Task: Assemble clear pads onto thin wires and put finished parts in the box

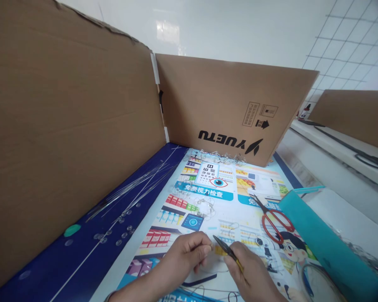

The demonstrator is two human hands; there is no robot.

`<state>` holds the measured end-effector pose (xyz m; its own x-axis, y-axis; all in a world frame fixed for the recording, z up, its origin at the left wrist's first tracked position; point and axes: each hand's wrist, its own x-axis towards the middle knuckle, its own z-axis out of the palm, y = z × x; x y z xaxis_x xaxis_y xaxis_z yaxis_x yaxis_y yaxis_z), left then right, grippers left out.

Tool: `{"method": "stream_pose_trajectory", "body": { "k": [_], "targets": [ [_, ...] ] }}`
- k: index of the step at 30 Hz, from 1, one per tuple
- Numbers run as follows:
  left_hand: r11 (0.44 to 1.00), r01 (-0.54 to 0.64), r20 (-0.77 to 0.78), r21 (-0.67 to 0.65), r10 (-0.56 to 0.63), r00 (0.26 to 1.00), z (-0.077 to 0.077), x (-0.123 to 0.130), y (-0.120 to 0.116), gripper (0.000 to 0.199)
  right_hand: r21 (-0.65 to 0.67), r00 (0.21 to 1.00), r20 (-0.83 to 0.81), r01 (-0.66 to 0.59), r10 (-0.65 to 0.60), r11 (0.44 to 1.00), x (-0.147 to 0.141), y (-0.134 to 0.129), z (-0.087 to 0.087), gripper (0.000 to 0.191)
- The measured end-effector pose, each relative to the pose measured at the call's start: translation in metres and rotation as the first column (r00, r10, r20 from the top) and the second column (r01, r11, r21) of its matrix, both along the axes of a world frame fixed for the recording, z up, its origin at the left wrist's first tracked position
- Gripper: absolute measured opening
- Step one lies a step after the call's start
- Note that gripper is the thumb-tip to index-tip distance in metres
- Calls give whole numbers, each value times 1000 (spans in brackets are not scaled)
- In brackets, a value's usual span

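Observation:
My left hand (pixel 187 253) is pinched closed at the lower middle, thumb against fingers. Whatever it holds is too small to make out. Just to its right, my right hand (pixel 252 268) grips a pair of pliers (pixel 223 245) with dark pointed jaws and yellow on the handle. The plier tips point up and left, close to my left fingertips. Beyond my hands, a ring of small clear round pieces (pixel 204 206) lies on the printed sheet (pixel 189 226). Red-handled scissors (pixel 276 224) rest to the right.
Thin straight wires (pixel 129 184) and loose clear discs (pixel 122 220) lie on the blue surface at left, near a green disc (pixel 72 230). Cardboard panels (pixel 220 96) stand at the back and left. A teal box (pixel 321 235) and coiled wire (pixel 305 279) are at right.

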<state>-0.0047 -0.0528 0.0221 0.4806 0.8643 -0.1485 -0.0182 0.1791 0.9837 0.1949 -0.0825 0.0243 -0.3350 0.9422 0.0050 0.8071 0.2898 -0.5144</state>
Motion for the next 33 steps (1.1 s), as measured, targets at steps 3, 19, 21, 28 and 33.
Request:
{"method": "stream_pose_trajectory", "body": {
  "k": [3, 19, 21, 28, 33],
  "targets": [
    [1000, -3, -12, -5, 3, 1000, 0, 1, -1, 23, 15, 1000, 12, 2, -2, 1000, 1, 0, 0, 24],
    [1000, -9, -40, 6, 9, 999, -1, 0, 1, 24, -75, 987, -154, 33, -44, 997, 4, 4, -11, 28],
    [1000, -1, -38, -1, 0, 999, 0, 0, 0, 25, -79, 990, -141, 13, -24, 997, 4, 4, -11, 27],
    [1000, 11, -15, -8, -11, 1000, -1, 2, 0, 25, -51, 993, -115, 6, -12, 999, 4, 3, -14, 27],
    [1000, 26, -8, -16, -26, 1000, -4, 0, 0, 25, -14, 996, -92, -1, -1, 1000, 5, 2, -13, 25]
  ]
}}
